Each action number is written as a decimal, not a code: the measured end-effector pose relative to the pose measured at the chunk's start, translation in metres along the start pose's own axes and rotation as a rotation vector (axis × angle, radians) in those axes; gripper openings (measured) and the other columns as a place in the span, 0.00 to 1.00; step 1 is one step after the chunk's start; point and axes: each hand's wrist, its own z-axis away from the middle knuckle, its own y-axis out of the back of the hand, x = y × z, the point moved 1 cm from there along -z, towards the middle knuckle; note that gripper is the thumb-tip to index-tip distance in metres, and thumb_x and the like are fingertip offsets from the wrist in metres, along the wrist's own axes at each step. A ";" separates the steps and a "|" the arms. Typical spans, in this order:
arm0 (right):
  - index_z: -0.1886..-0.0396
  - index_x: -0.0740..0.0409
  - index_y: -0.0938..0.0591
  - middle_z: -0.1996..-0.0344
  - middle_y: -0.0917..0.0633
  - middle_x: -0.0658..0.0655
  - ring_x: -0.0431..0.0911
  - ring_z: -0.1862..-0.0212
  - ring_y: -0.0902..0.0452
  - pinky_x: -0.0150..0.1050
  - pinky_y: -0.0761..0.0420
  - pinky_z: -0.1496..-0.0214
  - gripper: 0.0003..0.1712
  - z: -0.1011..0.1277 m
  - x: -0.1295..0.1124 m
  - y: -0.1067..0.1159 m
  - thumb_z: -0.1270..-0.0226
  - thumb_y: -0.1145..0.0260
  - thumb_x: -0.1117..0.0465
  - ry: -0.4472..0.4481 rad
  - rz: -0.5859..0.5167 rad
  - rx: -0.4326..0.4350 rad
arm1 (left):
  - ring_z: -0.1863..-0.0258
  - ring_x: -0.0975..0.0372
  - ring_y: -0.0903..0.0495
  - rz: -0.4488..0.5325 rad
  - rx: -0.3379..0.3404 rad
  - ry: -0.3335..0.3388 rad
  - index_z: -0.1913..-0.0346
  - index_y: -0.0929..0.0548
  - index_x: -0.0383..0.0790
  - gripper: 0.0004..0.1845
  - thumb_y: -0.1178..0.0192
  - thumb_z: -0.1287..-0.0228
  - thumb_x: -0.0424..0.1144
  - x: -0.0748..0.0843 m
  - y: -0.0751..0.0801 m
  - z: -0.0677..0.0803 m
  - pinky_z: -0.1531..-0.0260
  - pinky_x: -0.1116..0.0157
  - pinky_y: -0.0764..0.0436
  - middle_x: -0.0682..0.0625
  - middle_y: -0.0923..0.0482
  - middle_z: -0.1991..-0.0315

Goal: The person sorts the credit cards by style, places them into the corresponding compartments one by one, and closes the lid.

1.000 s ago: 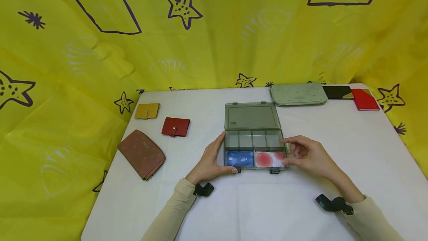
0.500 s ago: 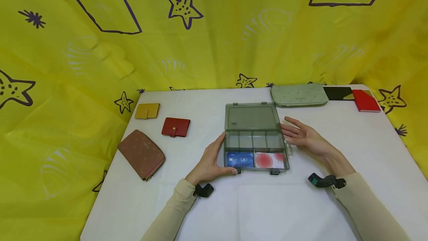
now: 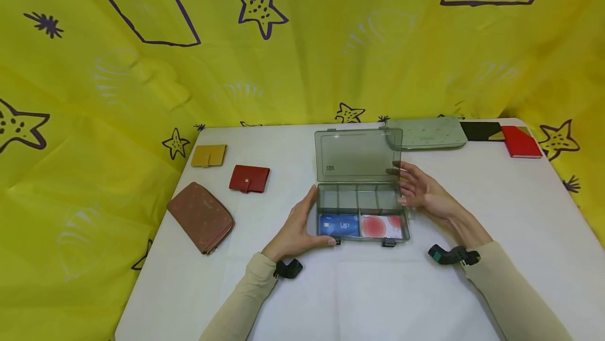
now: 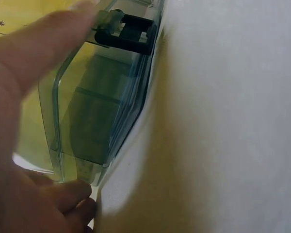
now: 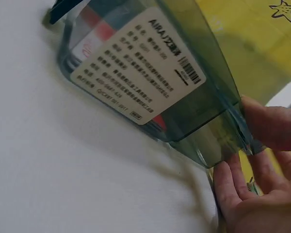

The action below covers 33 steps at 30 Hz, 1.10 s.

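A green see-through plastic storage box [image 3: 347,187] stands on the white table, its hinged lid [image 3: 352,154] tilted up at the back. In the front compartments lie a blue VIP card [image 3: 339,225] and a red-and-white circle-patterned card [image 3: 373,226]. My left hand [image 3: 293,230] holds the front left corner, thumb along the front beside a dark latch [image 4: 128,34] and fingers at the left side. At the right, my right hand [image 3: 437,199] has its extended fingers behind the lid's lower right part. Its thumb is at the box's edge, beyond a white printed label [image 5: 140,68].
To the left lie a yellow card holder [image 3: 209,155], a red snap card holder [image 3: 249,178] and a brown zip wallet [image 3: 200,217]. Behind the lid's right corner is a green pouch [image 3: 430,133], followed by a black flat item [image 3: 479,131] and a red booklet [image 3: 521,142].
The lid has swung up from lying back on the table. My right hand has moved from the box's front right corner to behind the lid. The left hand has stayed put.
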 end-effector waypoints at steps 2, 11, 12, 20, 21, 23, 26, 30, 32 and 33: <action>0.18 0.60 0.38 0.22 0.31 0.53 0.36 0.28 0.32 0.24 0.24 0.34 0.46 0.001 0.002 0.000 0.35 0.39 0.83 0.041 0.015 0.004 | 0.14 0.43 0.54 0.052 -0.022 -0.049 0.13 0.68 0.40 0.66 0.44 0.32 0.76 -0.001 0.003 0.000 0.19 0.36 0.52 0.40 0.53 0.13; 0.29 0.75 0.26 0.19 0.31 0.52 0.28 0.21 0.38 0.21 0.37 0.26 0.23 0.009 0.001 0.000 0.13 0.52 0.67 0.083 0.081 -0.049 | 0.15 0.46 0.47 0.184 0.020 -0.068 0.12 0.62 0.51 0.38 0.64 0.12 0.59 -0.001 0.010 -0.003 0.18 0.38 0.51 0.39 0.44 0.16; 0.27 0.71 0.25 0.18 0.32 0.55 0.28 0.21 0.39 0.20 0.38 0.26 0.23 0.009 0.002 -0.002 0.13 0.48 0.65 0.101 0.155 -0.051 | 0.14 0.47 0.48 0.133 0.009 -0.068 0.12 0.59 0.51 0.38 0.58 0.13 0.55 0.000 0.009 -0.004 0.18 0.38 0.50 0.41 0.46 0.15; 0.22 0.52 0.25 0.17 0.39 0.68 0.42 0.15 0.47 0.14 0.45 0.29 0.32 0.016 0.000 -0.013 0.23 0.31 0.64 0.169 0.570 -0.018 | 0.13 0.44 0.57 -0.028 -0.025 -0.098 0.15 0.38 0.54 0.33 0.44 0.17 0.44 0.002 0.005 -0.001 0.19 0.34 0.53 0.40 0.50 0.14; 0.22 0.50 0.26 0.17 0.39 0.67 0.48 0.14 0.47 0.14 0.46 0.29 0.32 0.017 -0.001 -0.014 0.22 0.32 0.63 0.159 0.602 -0.015 | 0.13 0.45 0.56 -0.032 -0.025 -0.096 0.15 0.38 0.54 0.32 0.44 0.17 0.44 0.002 0.005 -0.001 0.19 0.35 0.53 0.40 0.50 0.14; 0.20 0.47 0.27 0.15 0.42 0.65 0.60 0.15 0.48 0.22 0.43 0.24 0.33 0.020 -0.003 -0.015 0.22 0.32 0.60 0.147 0.669 -0.004 | 0.13 0.45 0.57 -0.046 -0.029 -0.095 0.15 0.39 0.55 0.32 0.46 0.16 0.45 0.002 0.004 0.000 0.18 0.36 0.53 0.41 0.50 0.14; 0.19 0.47 0.29 0.13 0.48 0.62 0.65 0.15 0.50 0.55 0.37 0.18 0.40 0.025 -0.007 -0.018 0.28 0.26 0.58 0.173 0.724 0.019 | 0.13 0.46 0.58 -0.064 -0.056 -0.079 0.14 0.42 0.58 0.34 0.46 0.16 0.49 0.002 0.004 0.000 0.18 0.37 0.53 0.41 0.53 0.13; 0.17 0.52 0.33 0.12 0.58 0.59 0.50 0.13 0.58 0.87 0.40 0.37 0.55 0.034 -0.015 -0.028 0.47 0.21 0.67 0.274 0.722 -0.029 | 0.12 0.47 0.61 -0.078 -0.105 -0.056 0.14 0.46 0.62 0.43 0.39 0.25 0.54 0.003 0.005 0.001 0.18 0.35 0.53 0.42 0.57 0.12; 0.16 0.53 0.35 0.12 0.62 0.58 0.50 0.12 0.62 0.88 0.39 0.40 0.61 0.039 -0.015 -0.037 0.54 0.22 0.72 0.298 0.741 -0.074 | 0.12 0.47 0.61 -0.094 -0.122 -0.060 0.13 0.47 0.62 0.48 0.35 0.32 0.50 0.004 0.006 0.002 0.19 0.35 0.52 0.43 0.57 0.12; 0.16 0.53 0.36 0.12 0.63 0.59 0.51 0.12 0.65 0.87 0.39 0.40 0.64 0.041 -0.015 -0.042 0.58 0.24 0.74 0.304 0.765 -0.090 | 0.12 0.47 0.61 -0.103 -0.123 -0.067 0.13 0.47 0.61 0.50 0.34 0.36 0.46 0.004 0.006 0.003 0.19 0.35 0.52 0.42 0.57 0.12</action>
